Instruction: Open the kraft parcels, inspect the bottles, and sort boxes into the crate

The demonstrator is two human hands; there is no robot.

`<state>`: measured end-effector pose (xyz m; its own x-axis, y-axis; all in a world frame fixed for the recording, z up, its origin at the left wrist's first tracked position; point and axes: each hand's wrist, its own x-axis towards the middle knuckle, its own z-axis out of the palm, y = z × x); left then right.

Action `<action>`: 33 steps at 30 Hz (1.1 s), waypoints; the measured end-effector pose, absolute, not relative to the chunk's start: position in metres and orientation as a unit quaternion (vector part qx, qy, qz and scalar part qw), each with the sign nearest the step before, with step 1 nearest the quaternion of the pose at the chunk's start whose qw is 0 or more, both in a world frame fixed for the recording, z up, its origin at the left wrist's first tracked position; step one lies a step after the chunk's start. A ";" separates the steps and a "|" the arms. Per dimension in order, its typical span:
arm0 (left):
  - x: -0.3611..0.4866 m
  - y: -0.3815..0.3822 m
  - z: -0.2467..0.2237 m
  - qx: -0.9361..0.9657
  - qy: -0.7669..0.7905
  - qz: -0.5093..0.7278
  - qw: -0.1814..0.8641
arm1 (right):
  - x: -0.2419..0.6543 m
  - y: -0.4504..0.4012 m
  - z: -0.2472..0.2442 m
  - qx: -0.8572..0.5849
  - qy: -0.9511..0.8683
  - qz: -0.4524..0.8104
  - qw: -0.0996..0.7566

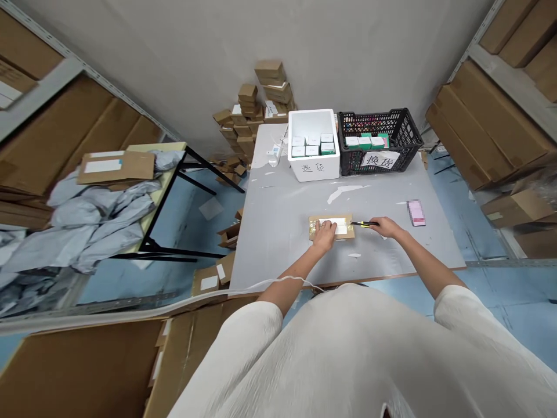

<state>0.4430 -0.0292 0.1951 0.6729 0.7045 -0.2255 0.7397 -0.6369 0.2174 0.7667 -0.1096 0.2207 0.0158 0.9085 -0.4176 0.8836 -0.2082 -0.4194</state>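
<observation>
From where I stand, the person's right hand [383, 226] has its fingers closed round the handle of a yellow-and-black box cutter [365, 224], whose tip points toward nine o'clock and sits at the right end of a flat cardboard parcel [350, 233]. The left hand [324, 235] isn't gripping anything; it presses down on the parcel with its fingers a little spread, partly over the white label [341, 226]. That parcel lies flat on the grey tabletop [274, 232], near the edge by the person's body. Reckoning from it, with twelve pointing away from the person, scraps of torn white film [343, 190] lie toward one, and a pink, rectangular item [416, 213], too blurred to name, lies just short of three. Between eleven and twelve stands a white foam box [314, 173] holding small white-and-green cartons [312, 150]. Right beside it, at one, is a black plastic crate [402, 159] with a handwritten paper sign [380, 159] and more small cartons inside. A white plug block [274, 155] sits between ten and eleven. Beyond the table, brown boxes [248, 110] are piled by the wall toward eleven, and grey mailer bags [108, 215] heap up on a side table [174, 148] between nine and ten.
</observation>
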 end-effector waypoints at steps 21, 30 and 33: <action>0.415 -0.021 0.207 0.903 0.393 -0.083 0.152 | 0.736 -0.101 0.210 -0.643 -0.515 0.560 0.087; 0.418 -0.017 0.210 0.900 0.396 -0.088 0.158 | 0.734 -0.119 0.217 -0.631 -0.494 0.585 0.124; 0.418 -0.018 0.210 0.903 0.391 -0.091 0.152 | 0.737 -0.125 0.209 -0.640 -0.489 0.580 0.123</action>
<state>0.4182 -0.0177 0.2096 0.6780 0.6784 -0.2830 0.7337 -0.6480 0.2042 0.7366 -0.1249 0.2095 -0.1516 0.7681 -0.6221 0.4828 -0.4916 -0.7247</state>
